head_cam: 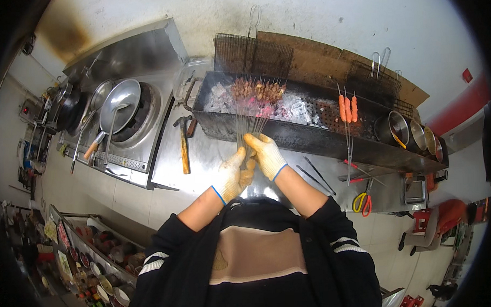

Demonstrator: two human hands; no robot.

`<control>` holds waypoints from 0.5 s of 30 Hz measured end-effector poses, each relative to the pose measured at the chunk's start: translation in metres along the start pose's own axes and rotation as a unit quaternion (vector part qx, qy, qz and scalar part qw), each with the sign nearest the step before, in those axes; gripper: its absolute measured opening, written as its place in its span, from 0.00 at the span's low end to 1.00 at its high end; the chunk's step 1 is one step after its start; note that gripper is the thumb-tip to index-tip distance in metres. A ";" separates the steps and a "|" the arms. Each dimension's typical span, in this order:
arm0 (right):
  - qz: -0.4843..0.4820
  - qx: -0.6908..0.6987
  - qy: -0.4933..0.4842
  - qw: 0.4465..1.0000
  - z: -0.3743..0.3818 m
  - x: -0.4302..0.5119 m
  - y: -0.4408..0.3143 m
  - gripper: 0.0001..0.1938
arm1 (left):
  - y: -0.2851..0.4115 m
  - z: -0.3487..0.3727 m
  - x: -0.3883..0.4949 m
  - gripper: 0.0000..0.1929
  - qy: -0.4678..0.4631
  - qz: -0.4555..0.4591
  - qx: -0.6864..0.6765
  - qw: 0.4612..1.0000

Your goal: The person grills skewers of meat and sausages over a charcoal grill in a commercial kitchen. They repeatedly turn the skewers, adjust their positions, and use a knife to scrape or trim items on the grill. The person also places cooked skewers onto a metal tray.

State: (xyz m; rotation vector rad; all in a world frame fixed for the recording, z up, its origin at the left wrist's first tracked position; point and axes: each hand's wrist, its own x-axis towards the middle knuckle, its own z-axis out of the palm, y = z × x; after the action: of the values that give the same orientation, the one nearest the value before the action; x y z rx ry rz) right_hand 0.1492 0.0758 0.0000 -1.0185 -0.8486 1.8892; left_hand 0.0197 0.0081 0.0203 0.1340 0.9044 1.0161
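Observation:
Both my hands wear cotton work gloves with yellow-stained palms and blue cuffs. My left hand (233,174) and my right hand (266,155) close around the handle ends of a bundle of thin metal skewers (246,127). At the far ends, small browned meat pieces (257,90) lie over glowing and ash-white charcoal (296,110). The coals fill part of a long black charcoal grill (244,131). Farther right, several sausages on skewers (347,108) rest across the grill, apart from my hands. The lower skewer ends are partly hidden by my gloves.
Left of my hands lie a claw hammer (184,145) and a wok (120,106) on the stove. Tongs (317,175), scissors (362,199) and a square metal container (414,189) occupy the right counter. Pots (398,128) stand at the grill's right end. A seated person (438,224) is beyond.

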 end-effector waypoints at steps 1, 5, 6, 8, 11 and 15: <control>-0.005 -0.007 0.003 1.000 -0.001 -0.001 0.003 0.13 | -0.004 -0.002 0.000 0.22 -0.002 0.014 0.008 1.000; -0.014 -0.008 0.005 1.000 -0.005 -0.004 0.013 0.15 | -0.012 -0.010 -0.001 0.24 -0.008 0.036 0.033 0.999; -0.015 -0.012 0.003 1.000 -0.006 -0.004 0.014 0.15 | -0.012 -0.012 -0.001 0.24 -0.013 0.041 0.037 0.998; -0.015 -0.024 0.005 1.000 -0.009 -0.005 0.014 0.16 | -0.014 -0.014 0.000 0.24 0.000 0.045 0.049 0.998; -0.013 -0.044 0.014 0.999 -0.011 -0.007 0.013 0.16 | -0.016 -0.016 0.001 0.24 0.004 0.060 0.072 0.996; -0.010 -0.064 0.006 0.998 -0.016 -0.008 0.011 0.17 | -0.019 -0.017 0.002 0.21 0.011 0.066 0.098 0.993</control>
State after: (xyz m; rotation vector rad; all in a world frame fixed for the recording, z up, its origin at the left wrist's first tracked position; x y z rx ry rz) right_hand 0.1627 0.0665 -0.0141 -1.0946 -0.9802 1.8286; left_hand 0.0209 -0.0057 -0.0011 0.3523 1.0245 1.0513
